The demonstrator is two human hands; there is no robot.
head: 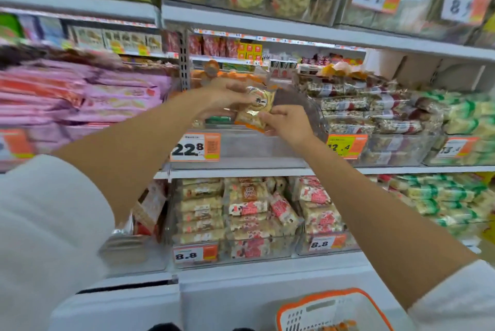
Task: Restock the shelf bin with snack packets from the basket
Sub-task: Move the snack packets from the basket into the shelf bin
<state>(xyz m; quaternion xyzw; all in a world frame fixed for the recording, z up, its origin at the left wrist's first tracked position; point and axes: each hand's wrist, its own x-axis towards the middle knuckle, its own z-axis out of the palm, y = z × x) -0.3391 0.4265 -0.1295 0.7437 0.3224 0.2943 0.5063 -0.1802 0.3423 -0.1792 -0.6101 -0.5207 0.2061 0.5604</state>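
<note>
Snack packet (258,109) is hanging in front of the middle shelf, and I'm seeing both hands on it at once. The left hand (225,98) is gripping it from the upper left, fingers curling over the top edge beside the round label. The right hand (288,124) is pinching the lower right corner between thumb and fingertips. The packet is hovering just above the front wall of the clear shelf bin (254,145), not yet down inside it. It looks like a pale wrapper with an orange edge; the picture is blurring, so I can't tell whether a second packet is tucked behind it.

An orange price tag (195,147) reading 22.8 is sitting on the bin's front left. Just right of the hands, brown nut bars (361,113) are piling high in the neighbouring bin, and green packets (460,116) are stacking up beyond those. Off to the left, pink packets (80,94) are filling the next shelf bay. One shelf down, red and white packets (241,218) are crowding a lower bin.

Down at the bottom edge, the orange-rimmed basket (321,294) is peeking into view, well below the hands, near the right forearm. White sleeves (48,223) are framing both sides.
</note>
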